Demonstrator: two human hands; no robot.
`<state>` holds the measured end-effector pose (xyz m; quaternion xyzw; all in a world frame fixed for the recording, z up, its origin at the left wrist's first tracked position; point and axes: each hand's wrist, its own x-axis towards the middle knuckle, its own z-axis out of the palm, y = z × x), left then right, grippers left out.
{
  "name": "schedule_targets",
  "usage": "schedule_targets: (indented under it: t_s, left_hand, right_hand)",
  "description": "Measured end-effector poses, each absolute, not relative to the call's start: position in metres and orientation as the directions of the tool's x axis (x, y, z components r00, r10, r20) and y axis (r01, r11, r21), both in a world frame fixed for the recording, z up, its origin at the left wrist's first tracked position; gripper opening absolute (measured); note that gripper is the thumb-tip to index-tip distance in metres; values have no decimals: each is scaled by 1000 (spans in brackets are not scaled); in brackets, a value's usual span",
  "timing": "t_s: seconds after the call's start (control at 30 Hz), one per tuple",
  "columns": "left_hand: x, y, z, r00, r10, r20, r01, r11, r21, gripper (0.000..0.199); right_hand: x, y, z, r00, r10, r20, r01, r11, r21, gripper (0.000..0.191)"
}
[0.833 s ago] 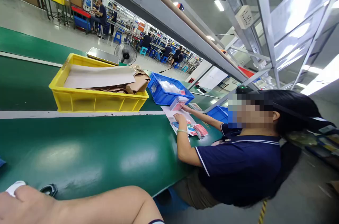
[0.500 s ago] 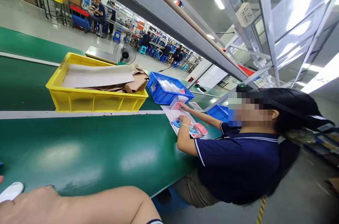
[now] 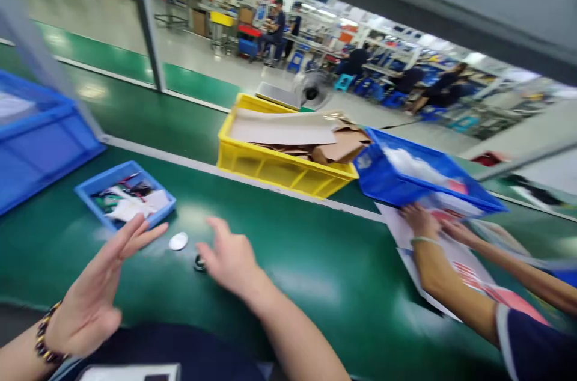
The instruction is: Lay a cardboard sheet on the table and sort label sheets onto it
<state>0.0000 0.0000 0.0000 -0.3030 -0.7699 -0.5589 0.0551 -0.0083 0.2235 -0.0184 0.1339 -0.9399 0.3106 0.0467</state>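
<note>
My left hand [image 3: 94, 297], with a beaded bracelet on its wrist, is raised with flat, stretched fingers and holds nothing. It is in front of a small blue tray [image 3: 169, 213] of mixed small parts, some dark, some white. My right hand [image 3: 232, 255] hovers over the green table, thumb and forefinger apart. Beside its thumb is a small dark round piece [image 3: 199, 263] with a lighter ring; whether they touch I cannot tell. A white round disc [image 3: 178, 241] lies between my two hands, just off the tray's corner.
A yellow crate [image 3: 279, 173] of brown paper and cardboard stands at the back, a blue crate [image 3: 378, 173] with white bags beside it. A co-worker's arms [image 3: 455, 273] reach over printed sheets at right. A large blue bin [image 3: 40, 152] is at left, a metal post [image 3: 146, 20] behind.
My view has swung left and down from the co-worker, so both my hands and the small blue tray now show. The white disc, earlier by my right hand, lies on the table.
</note>
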Motion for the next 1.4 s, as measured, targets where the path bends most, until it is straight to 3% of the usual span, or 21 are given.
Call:
schedule_targets:
  t_s: [0.1,0.17,0.3,0.5,0.7,0.83,1.1,1.4]
  left_hand:
    - [-3,-15,13,-839,344,422,521,279,807,49]
    - [-3,-20,11,-845,357,398,528,443,725,45]
    - [1,-22,-12,-841,421,341,541,651,532,42]
    - [-4,-8,-56,-886,441,144,450,744,493,47]
    - [-24,15,-79,-907,421,-19,371,819,438,71]
    - [-31,22,-85,-908,412,-76,355,854,381,68]
    - [-37,15,-82,-902,427,-69,364,835,412,67]
    - [-46,15,-84,-833,543,-104,468,793,390,55]
  right_hand:
    - [-19,250,-29,-973,-9,232,-180,661,-728,34]
    - [-21,261,-38,-967,15,253,-181,656,-732,33]
    - [-12,262,-55,-974,-152,167,-226,693,-685,34]
    - [4,247,-72,-934,-328,-140,-139,697,-704,67]
    - [10,242,-77,-908,-354,-223,-82,673,-735,69]
    - [13,243,-80,-930,-314,-190,-60,640,-766,63]
    - [14,238,-89,-964,-255,76,-219,599,-770,40]
    - [12,243,-91,-966,-231,116,-237,614,-753,33]
